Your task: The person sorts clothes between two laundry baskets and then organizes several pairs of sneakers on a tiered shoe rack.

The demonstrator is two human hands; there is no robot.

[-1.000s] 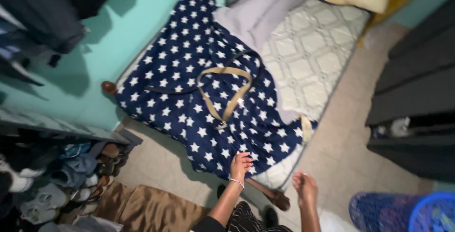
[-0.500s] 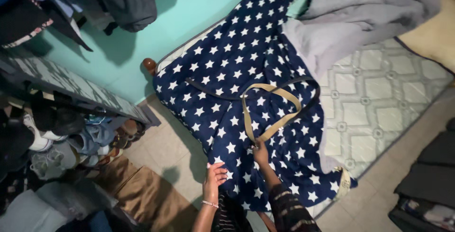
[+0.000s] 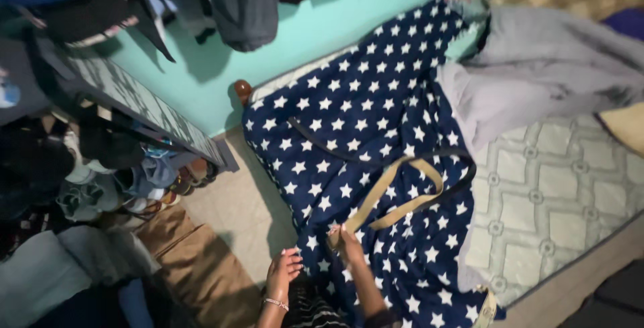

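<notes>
A tan strap point(image 3: 396, 197) is apparently being pinched by the right hand point(image 3: 349, 239) on the soft star-patterned blanket point(image 3: 362, 120); the left hand point(image 3: 282, 271) is being held spread beside it.

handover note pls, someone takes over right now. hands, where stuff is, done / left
Left hand: open, fingers spread, at the near edge of the star blanket, holding nothing.
Right hand: on the blanket, fingers at the near end of the tan strap; grip unclear.
Blanket lies spread over the mattress, near edge hanging off the side. Strap loop lies on top; a grey blanket is bunched at the far end.
Done: star blanket laid out.
Left: strap not yet lifted off; grey blanket not straightened.
</notes>
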